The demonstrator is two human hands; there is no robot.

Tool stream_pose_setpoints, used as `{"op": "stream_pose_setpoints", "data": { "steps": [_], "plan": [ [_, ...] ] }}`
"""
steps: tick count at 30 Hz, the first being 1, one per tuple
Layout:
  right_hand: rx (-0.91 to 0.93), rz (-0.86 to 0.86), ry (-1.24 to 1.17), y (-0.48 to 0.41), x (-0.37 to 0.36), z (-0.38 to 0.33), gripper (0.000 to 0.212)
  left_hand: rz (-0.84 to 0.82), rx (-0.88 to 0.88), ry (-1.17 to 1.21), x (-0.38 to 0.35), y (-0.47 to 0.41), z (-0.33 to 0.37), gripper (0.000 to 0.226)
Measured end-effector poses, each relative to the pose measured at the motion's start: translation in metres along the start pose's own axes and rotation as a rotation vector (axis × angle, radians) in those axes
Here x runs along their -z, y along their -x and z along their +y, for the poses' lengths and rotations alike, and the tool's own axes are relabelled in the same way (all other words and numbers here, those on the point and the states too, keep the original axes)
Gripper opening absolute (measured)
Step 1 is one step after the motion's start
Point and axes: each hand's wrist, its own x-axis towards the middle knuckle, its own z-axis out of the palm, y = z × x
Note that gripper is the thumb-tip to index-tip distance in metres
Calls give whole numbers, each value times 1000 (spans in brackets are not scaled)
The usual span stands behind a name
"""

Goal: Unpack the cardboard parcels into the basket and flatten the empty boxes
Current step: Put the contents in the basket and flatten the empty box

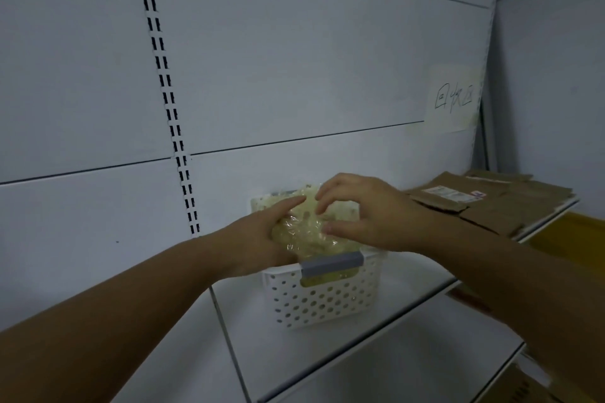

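A white perforated basket (322,301) with a grey handle (332,262) stands on a white shelf. Pale yellow packets in clear plastic wrap (302,232) fill its top. My left hand (258,235) lies against the left side of the wrapped packet, its fingers stretched over it. My right hand (363,213) hovers over the packet's right side with curled fingers, the thumb touching the wrap. A stack of flattened cardboard boxes (497,203) lies on the shelf to the right of the basket.
The white shelf (376,363) runs to a back panel with a slotted upright (170,101). A handwritten paper note (453,98) hangs on the panel at right. More cardboard (520,389) shows below the shelf edge at the lower right.
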Motion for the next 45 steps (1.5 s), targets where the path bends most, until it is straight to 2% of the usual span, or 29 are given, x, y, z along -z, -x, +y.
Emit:
{"op": "stream_pose_setpoints", "data": {
  "steps": [2, 6, 8, 10, 13, 17, 20, 24, 27, 31, 35, 38, 41, 43, 44, 45],
  "plan": [
    [-10, -27, 64, -11, -7, 0, 26, 69, -2, 7, -2, 3, -1, 84],
    [-26, -87, 169, -25, -18, 3, 20, 261, -36, 74, -6, 8, -2, 78],
    [-57, -151, 206, -25, -20, 7, 19, 337, -56, 25, -7, 11, -2, 68],
    [-90, -223, 182, -25, -19, 10, 17, 348, -67, -60, -4, 13, -3, 59],
    [-112, -306, 134, -24, -19, 13, 19, 247, -55, -18, 3, 18, -7, 53],
    [-158, -238, 44, -12, -21, 14, 31, 184, -5, 264, 6, 22, -7, 38],
    [-134, -169, 98, -7, -24, 11, 40, 171, 26, 510, 9, 24, -3, 48],
    [-114, -36, 75, -4, -25, 7, 28, 194, 68, 638, 13, 18, 8, 35],
    [-147, 22, 62, -2, -24, 4, 37, 218, 70, 857, 18, 19, 7, 41],
    [-131, 24, 240, -7, -22, -3, 27, 226, 63, 1027, 28, 22, 5, 39],
    [-91, 26, 372, -7, -20, -8, 25, 244, 78, 956, 37, 18, 13, 51],
    [-99, 35, 439, -6, -19, -14, 27, 189, 63, 829, 38, 20, 15, 35],
    [-110, -30, 455, -5, -18, -16, 29, 168, 56, 798, 36, 22, 18, 40],
    [-129, -79, 430, -6, -17, -16, 33, 360, 41, 696, 35, 20, 23, 33],
    [-143, -104, 417, -7, -18, -15, 35, 522, 31, 525, 35, 17, 22, 24],
    [-156, -125, 408, -7, -18, -14, 37, 690, 12, 250, 37, 15, 20, 19]
  ]
}}
